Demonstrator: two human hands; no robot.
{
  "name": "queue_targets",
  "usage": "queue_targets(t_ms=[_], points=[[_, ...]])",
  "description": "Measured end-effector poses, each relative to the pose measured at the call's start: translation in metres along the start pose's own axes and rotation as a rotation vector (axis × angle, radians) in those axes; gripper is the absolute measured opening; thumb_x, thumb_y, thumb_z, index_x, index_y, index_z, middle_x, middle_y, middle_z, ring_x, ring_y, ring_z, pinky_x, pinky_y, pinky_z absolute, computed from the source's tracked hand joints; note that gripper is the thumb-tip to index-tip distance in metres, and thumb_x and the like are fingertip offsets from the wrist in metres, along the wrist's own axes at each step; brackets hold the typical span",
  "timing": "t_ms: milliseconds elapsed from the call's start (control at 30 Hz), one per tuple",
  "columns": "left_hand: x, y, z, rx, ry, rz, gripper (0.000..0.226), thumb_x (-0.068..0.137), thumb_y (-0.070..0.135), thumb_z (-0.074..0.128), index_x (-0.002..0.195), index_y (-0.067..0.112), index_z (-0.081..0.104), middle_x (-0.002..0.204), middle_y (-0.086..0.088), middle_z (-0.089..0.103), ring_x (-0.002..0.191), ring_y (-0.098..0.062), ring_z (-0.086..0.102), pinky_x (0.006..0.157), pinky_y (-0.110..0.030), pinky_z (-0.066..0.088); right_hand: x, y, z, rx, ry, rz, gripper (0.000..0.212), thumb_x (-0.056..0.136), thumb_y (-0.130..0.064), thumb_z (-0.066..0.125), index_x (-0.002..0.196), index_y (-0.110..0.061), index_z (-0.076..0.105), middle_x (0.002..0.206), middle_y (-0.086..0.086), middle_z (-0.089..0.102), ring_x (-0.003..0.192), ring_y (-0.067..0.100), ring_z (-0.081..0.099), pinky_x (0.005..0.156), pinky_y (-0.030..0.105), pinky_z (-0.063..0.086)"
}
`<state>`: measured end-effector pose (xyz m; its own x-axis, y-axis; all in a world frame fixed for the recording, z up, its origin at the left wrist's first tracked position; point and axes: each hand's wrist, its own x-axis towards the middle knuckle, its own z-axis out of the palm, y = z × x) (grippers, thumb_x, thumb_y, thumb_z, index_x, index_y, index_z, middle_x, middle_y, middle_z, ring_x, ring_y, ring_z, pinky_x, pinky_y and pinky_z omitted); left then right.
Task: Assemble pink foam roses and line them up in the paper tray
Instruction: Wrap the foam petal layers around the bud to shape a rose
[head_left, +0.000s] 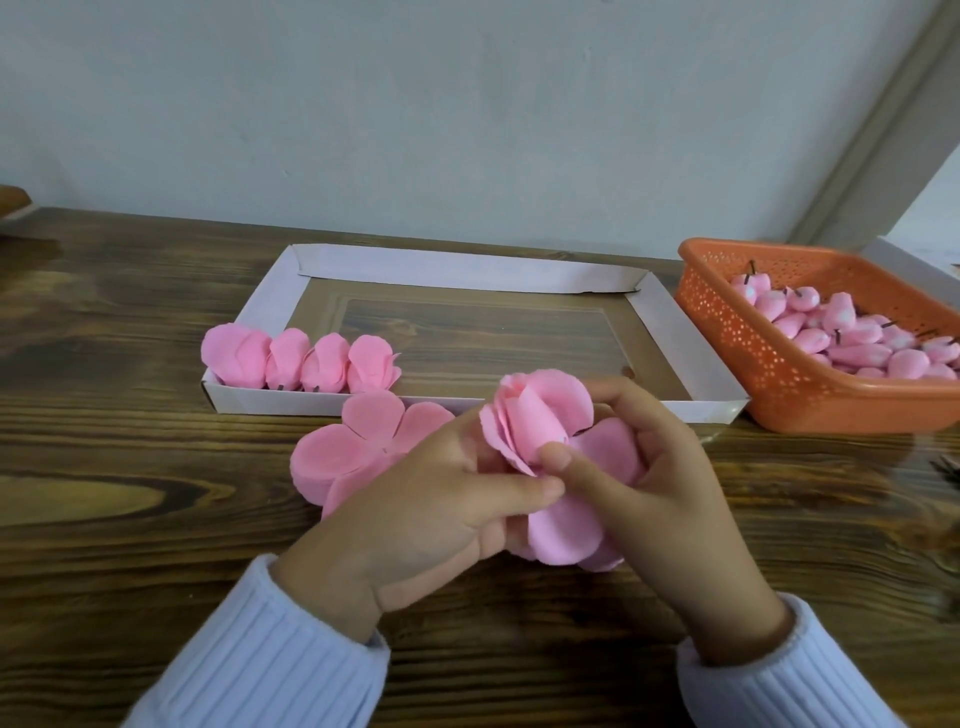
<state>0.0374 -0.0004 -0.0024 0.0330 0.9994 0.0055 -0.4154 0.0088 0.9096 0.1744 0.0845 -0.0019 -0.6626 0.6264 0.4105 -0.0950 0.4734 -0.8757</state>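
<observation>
Between left hand (431, 514) and right hand (675, 483), pink foam rose (540, 415), both hands pinching it

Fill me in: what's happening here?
A person is building a rose, with the left hand and right hand both pinching its pink petals above the table. Four finished roses sit in a row at the near-left corner of the tray. A stack of flat petals lies beside the left hand, and the basket at right holds buds.
</observation>
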Motion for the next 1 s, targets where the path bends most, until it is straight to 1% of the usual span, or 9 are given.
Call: queue_targets(t_ms=[133, 233, 367, 467, 567, 633, 767, 900, 1000], points=[[0.0, 0.005, -0.002, -0.006, -0.067, -0.024, 0.031, 0.091, 0.009, 0.053, 0.121, 0.002, 0.057, 0.118, -0.028, 0.063, 0.107, -0.036, 0.065, 0.089, -0.046, 0.056, 0.0, -0.001, -0.001, 0.036, -0.055, 0.004, 0.024, 0.081, -0.023, 0.068, 0.104, -0.025, 0.065, 0.099, -0.017, 0.07, 0.093, 0.001, 0.064, 0.076, 0.012, 0.048], [0.001, 0.003, -0.001, -0.03, -0.081, -0.044, 0.034, 0.093, 0.015, 0.052, 0.125, 0.003, 0.057, 0.118, -0.03, 0.062, 0.101, -0.032, 0.066, 0.082, -0.039, 0.057, -0.001, 0.001, -0.002, 0.031, -0.079, 0.005, 0.025, 0.081, -0.02, 0.069, 0.105, -0.025, 0.064, 0.101, -0.015, 0.07, 0.094, 0.003, 0.065, 0.078, 0.013, 0.048], [0.003, -0.004, 0.001, -0.064, 0.022, -0.035, 0.028, 0.084, 0.018, 0.062, 0.109, 0.006, 0.068, 0.11, -0.025, 0.067, 0.096, -0.031, 0.068, 0.078, -0.04, 0.058, -0.001, 0.005, -0.001, -0.005, -0.106, 0.023, 0.037, 0.082, -0.02, 0.07, 0.116, -0.022, 0.057, 0.109, -0.013, 0.068, 0.104, 0.01, 0.064, 0.085, 0.02, 0.05], [0.006, -0.01, 0.002, -0.083, 0.137, -0.022, 0.022, 0.076, 0.014, 0.066, 0.093, 0.001, 0.07, 0.103, -0.026, 0.069, 0.09, -0.028, 0.07, 0.072, -0.035, 0.059, -0.002, 0.006, 0.001, -0.027, -0.117, 0.022, 0.043, 0.083, -0.021, 0.07, 0.122, -0.023, 0.052, 0.112, -0.016, 0.067, 0.109, 0.007, 0.063, 0.089, 0.018, 0.049], [0.008, -0.012, 0.004, -0.104, 0.171, 0.02, 0.037, 0.073, 0.016, 0.069, 0.104, -0.004, 0.067, 0.111, -0.027, 0.068, 0.095, -0.027, 0.069, 0.077, -0.035, 0.06, -0.003, 0.007, 0.001, -0.052, -0.094, 0.011, 0.048, 0.083, -0.022, 0.071, 0.125, -0.025, 0.049, 0.113, -0.018, 0.068, 0.11, 0.004, 0.062, 0.09, 0.017, 0.048], [0.009, -0.013, 0.004, -0.093, 0.203, 0.059, 0.031, 0.075, 0.019, 0.068, 0.102, 0.006, 0.072, 0.111, -0.022, 0.07, 0.1, -0.027, 0.069, 0.083, -0.039, 0.059, -0.003, 0.008, 0.001, -0.059, -0.049, 0.017, 0.052, 0.081, -0.02, 0.072, 0.127, -0.027, 0.048, 0.114, -0.017, 0.066, 0.111, 0.005, 0.062, 0.09, 0.018, 0.048], [0.01, -0.014, 0.003, -0.019, 0.33, 0.114, 0.029, 0.079, 0.03, 0.064, 0.105, 0.022, 0.073, 0.112, -0.02, 0.07, 0.11, -0.036, 0.065, 0.097, -0.062, 0.047, -0.001, 0.01, 0.001, -0.089, 0.118, 0.057, 0.031, 0.08, -0.025, 0.065, 0.111, -0.024, 0.062, 0.102, -0.014, 0.069, 0.098, 0.004, 0.065, 0.078, 0.015, 0.049], [0.011, -0.016, 0.005, 0.219, 0.423, 0.191, 0.028, 0.076, 0.048, 0.063, 0.102, 0.042, 0.072, 0.105, 0.001, 0.074, 0.105, -0.016, 0.068, 0.098, -0.052, 0.05, 0.0, 0.013, 0.0, -0.207, 0.234, 0.053, 0.004, 0.083, -0.024, 0.069, 0.087, -0.023, 0.07, 0.094, -0.012, 0.071, 0.093, 0.009, 0.066, 0.078, 0.029, 0.054], [0.011, -0.018, 0.005, 0.301, 0.437, 0.202, 0.04, 0.075, 0.054, 0.062, 0.111, 0.039, 0.069, 0.106, 0.007, 0.074, 0.105, -0.011, 0.068, 0.096, -0.048, 0.052, 0.0, 0.014, 0.002, -0.242, 0.296, -0.029, 0.012, 0.084, -0.013, 0.072, 0.082, -0.024, 0.068, 0.094, -0.009, 0.07, 0.094, 0.014, 0.066, 0.079, 0.042, 0.055]])
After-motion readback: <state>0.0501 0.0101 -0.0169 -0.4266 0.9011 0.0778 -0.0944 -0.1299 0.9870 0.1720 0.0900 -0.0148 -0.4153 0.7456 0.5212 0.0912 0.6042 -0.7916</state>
